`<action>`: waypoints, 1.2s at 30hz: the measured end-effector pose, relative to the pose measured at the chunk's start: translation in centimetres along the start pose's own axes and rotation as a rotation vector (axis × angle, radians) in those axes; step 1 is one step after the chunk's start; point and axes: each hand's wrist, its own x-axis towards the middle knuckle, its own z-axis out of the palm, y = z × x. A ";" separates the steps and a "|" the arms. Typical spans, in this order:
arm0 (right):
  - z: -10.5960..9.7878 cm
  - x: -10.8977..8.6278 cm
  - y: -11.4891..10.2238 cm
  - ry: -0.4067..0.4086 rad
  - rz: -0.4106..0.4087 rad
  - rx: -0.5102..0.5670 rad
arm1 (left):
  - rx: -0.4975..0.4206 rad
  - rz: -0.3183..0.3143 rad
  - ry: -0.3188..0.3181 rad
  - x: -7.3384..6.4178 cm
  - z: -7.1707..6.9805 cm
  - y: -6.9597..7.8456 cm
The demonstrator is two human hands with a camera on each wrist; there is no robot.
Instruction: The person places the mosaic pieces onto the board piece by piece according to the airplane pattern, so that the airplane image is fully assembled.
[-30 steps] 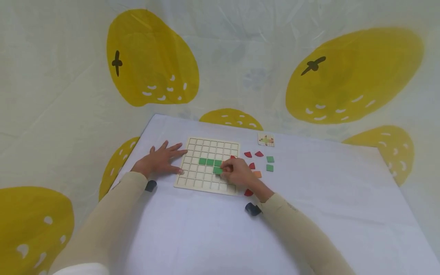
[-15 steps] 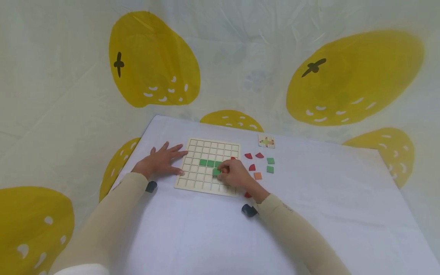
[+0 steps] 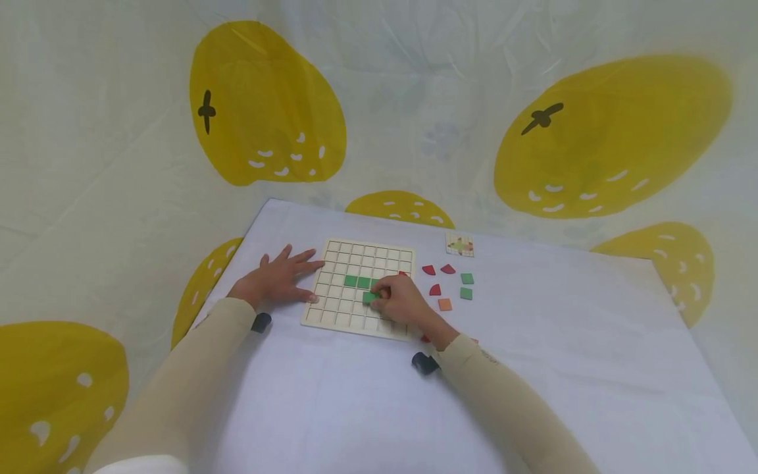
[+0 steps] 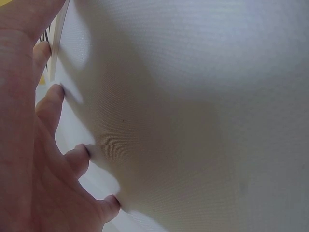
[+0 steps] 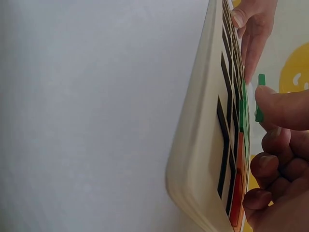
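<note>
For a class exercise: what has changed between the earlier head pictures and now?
The right hand, pinching a green tile, has moved slightly left over the gridded board. Nothing was newly gripped or released. The left hand stays spread at the board's left edge; the row of green tiles stays put.

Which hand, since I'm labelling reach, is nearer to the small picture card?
Right: the right hand is over the right part of the grid board, below and left of the picture card in the head view; the left hand is farther, at the board's left edge.
</note>
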 end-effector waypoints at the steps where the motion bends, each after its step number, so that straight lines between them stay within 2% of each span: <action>1: 0.1 0.1 0.0 0.001 0.003 -0.004 | 0.002 0.004 0.001 0.0 0.0 0.0; 11: 0.7 0.7 -0.1 0.003 0.005 -0.052 | 0.001 0.004 0.007 0.0 0.0 0.0; 21: 1.1 1.0 -0.2 0.012 -0.016 -0.049 | 0.010 0.002 0.005 0.2 0.1 -0.2; 36: 1.5 1.2 -0.9 0.022 0.021 -0.064 | -0.004 0.005 0.005 0.1 0.0 -0.1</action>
